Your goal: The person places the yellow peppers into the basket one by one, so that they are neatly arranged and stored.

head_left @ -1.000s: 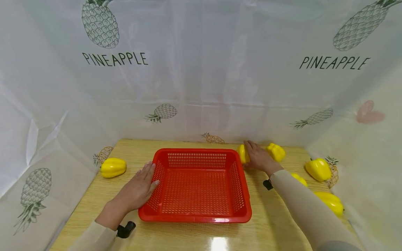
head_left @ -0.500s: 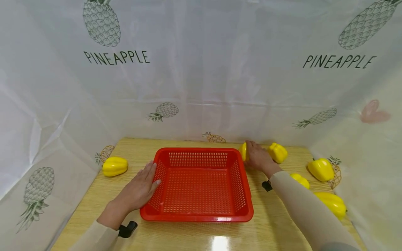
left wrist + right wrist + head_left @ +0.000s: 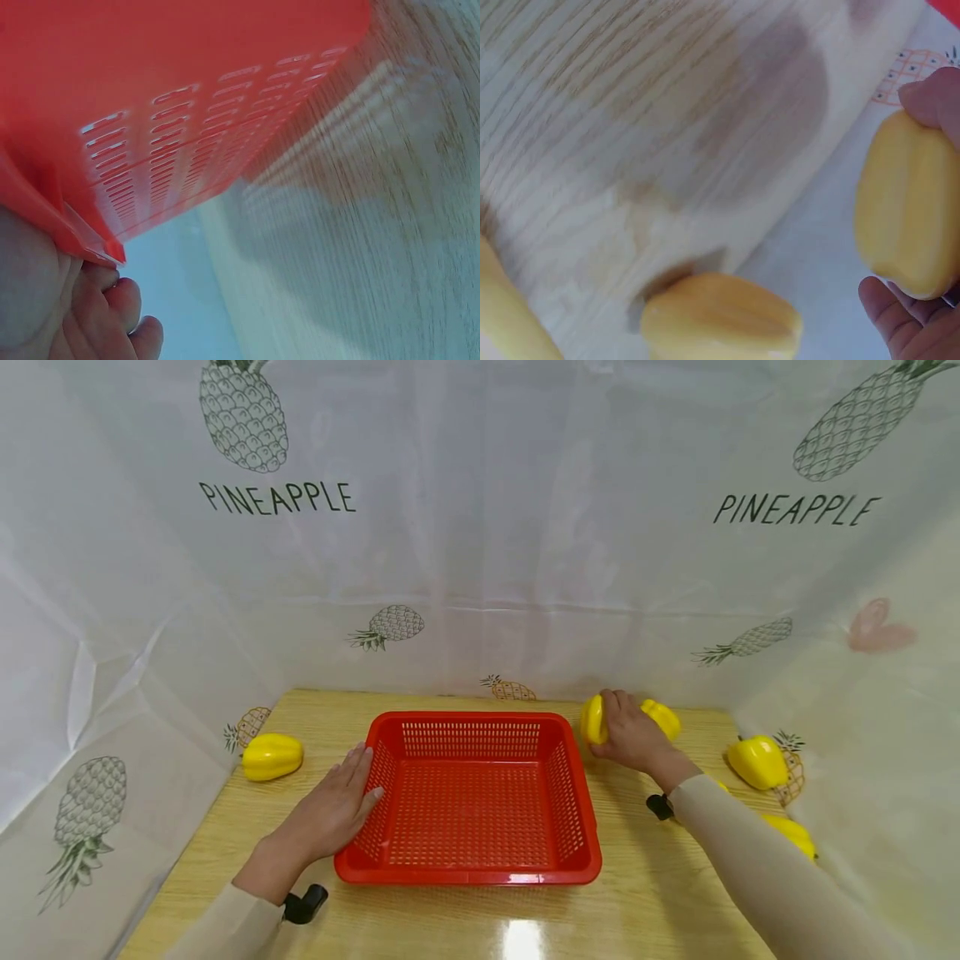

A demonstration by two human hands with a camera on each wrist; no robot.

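Observation:
A red perforated plastic basket (image 3: 468, 878) sits on the wooden table in the head view. My left hand (image 3: 333, 806) rests along its left rim, fingers straight and thumb over the inner side. In the left wrist view the palm lies against the rim of the basket (image 3: 187, 45). Beyond the basket's back right corner, my right hand (image 3: 630, 731) grips a yellow bell pepper (image 3: 592, 720) between thumb and fingers. The right wrist view has this bell pepper (image 3: 904, 202) raised off the table, with the thumb at one end and the fingers at the other.
Right behind my right hand lies another yellow bell pepper (image 3: 662, 718). More stand at the table's right side, one bell pepper (image 3: 757, 762) near the curtain and others partly behind my sleeve. A single bell pepper (image 3: 272, 757) lies far left. White pineapple-print curtain (image 3: 480, 568) encloses the table.
My right hand has lifted the bell pepper slightly and drawn it a little to the right, away from the basket's corner. The left hand and basket have stayed in place.

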